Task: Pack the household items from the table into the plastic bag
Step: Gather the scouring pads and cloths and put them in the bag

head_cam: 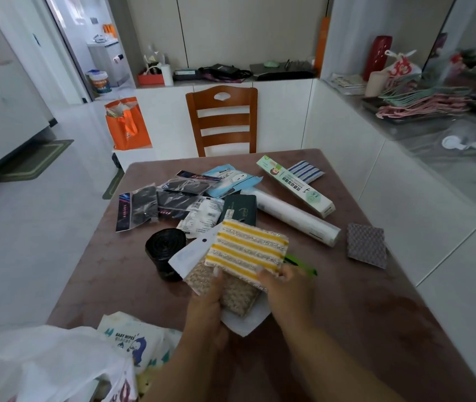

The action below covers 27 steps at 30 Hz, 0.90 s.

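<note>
Both of my hands hold a stack of flat items above the table's middle. On top lies a yellow-striped sponge cloth (245,250), with a beige scouring pad (236,297) and a white card (190,253) beneath it. My left hand (207,309) grips the stack's near left edge. My right hand (286,285) pinches the sponge's near right corner. The white plastic bag (42,364) sits at the near left corner, with a baby wipes pack (132,340) at its mouth.
The brown table (361,329) carries a black bag roll (164,250), black packets (138,210), a blue wipes pack (231,181), a white roll (294,216), a long box (294,187), a blue-striped cloth (306,171) and a grey cloth (367,245). A wooden chair (222,120) stands behind.
</note>
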Tool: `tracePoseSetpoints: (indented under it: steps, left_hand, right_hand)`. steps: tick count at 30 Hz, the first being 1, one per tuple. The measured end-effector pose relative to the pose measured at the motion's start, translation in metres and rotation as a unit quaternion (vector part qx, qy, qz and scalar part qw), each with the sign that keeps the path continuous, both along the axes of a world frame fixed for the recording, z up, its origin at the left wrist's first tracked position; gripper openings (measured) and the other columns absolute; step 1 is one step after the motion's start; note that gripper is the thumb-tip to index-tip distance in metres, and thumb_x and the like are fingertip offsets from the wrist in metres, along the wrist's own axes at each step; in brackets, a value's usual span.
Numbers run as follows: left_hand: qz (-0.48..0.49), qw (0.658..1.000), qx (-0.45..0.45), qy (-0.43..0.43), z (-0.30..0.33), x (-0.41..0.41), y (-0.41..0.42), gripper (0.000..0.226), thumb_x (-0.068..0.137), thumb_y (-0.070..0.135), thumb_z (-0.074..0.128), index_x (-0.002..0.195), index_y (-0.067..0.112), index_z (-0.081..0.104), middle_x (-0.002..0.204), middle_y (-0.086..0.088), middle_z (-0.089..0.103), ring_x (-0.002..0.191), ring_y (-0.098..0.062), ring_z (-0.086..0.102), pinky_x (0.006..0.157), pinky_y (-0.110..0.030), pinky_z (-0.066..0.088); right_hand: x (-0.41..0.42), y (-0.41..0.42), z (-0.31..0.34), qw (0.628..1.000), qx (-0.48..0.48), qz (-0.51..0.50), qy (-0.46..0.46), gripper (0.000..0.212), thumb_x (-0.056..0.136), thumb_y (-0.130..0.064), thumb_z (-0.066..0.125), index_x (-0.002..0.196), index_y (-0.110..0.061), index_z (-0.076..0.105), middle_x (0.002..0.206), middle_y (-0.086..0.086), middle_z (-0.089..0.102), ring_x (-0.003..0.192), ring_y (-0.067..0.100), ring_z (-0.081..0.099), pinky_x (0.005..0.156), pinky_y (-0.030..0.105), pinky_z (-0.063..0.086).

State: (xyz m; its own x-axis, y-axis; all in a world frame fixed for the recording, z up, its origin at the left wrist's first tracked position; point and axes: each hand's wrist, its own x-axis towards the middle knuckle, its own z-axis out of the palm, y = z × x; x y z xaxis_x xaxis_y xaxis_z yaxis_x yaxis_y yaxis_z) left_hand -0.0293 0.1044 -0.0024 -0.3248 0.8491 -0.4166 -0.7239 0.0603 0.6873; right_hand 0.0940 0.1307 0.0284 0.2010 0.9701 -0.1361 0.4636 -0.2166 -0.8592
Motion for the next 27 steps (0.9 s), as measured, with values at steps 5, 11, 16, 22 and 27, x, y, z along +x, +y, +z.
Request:
tracePoseSetpoints:
  steps: [5,11,16,22,27]
  left_hand:
    - [-0.034,0.998,-0.026,-0.052,0.009,0.005,0.004,0.068,0.063,0.030,0.078,0.123,0.003,0.061,0.120,-0.022,0.067,0.112,-0.040,0.063,0.102,-0.064,0.040]
    - [-0.097,0.990,-0.043,-0.087,0.004,0.022,0.014,0.048,0.070,0.019,0.073,0.115,0.004,0.065,0.111,-0.021,0.072,0.101,-0.038,0.069,0.095,-0.059,0.047]
    - [-0.129,0.988,-0.026,-0.084,0.004,0.037,0.031,0.041,0.076,0.015,0.068,0.116,0.007,0.064,0.107,-0.018,0.074,0.093,-0.035,0.072,0.074,-0.051,0.058]
    - [-0.159,0.987,-0.022,-0.025,0.004,0.055,0.044,0.026,0.080,0.010,0.065,0.106,0.009,0.065,0.086,-0.009,0.078,0.074,-0.024,0.076,0.055,-0.039,0.061]
    - [-0.186,0.982,-0.033,0.006,-0.001,0.067,0.050,0.029,0.078,0.009,0.066,0.107,0.006,0.065,0.092,-0.013,0.078,0.080,-0.029,0.075,0.059,-0.041,0.061]
  right_hand:
    - [-0.009,-0.013,-0.002,0.994,-0.009,0.062,-0.085,0.044,0.083,-0.050,0.059,0.110,-0.016,0.066,0.114,-0.003,0.043,0.113,0.015,0.038,0.101,0.033,0.039]
    - [0.007,-0.010,0.004,0.985,-0.033,0.108,-0.127,0.038,0.085,-0.050,0.054,0.111,-0.023,0.060,0.106,-0.007,0.034,0.114,0.014,0.032,0.102,0.029,0.034]
    - [0.046,0.011,0.009,0.988,0.065,-0.088,-0.106,0.033,0.081,-0.044,0.056,0.102,-0.019,0.052,0.102,-0.003,0.048,0.101,0.016,0.044,0.092,0.034,0.040]
    - [0.144,0.104,-0.021,0.958,-0.002,-0.274,-0.082,0.041,0.081,-0.038,0.060,0.104,-0.003,0.064,0.108,0.020,0.066,0.104,0.037,0.060,0.088,0.038,0.046]
    - [0.174,0.148,-0.057,0.932,-0.188,-0.255,-0.175,0.069,0.083,-0.048,0.055,0.132,-0.003,0.039,0.138,0.019,0.042,0.125,0.034,0.039,0.103,0.038,0.031]
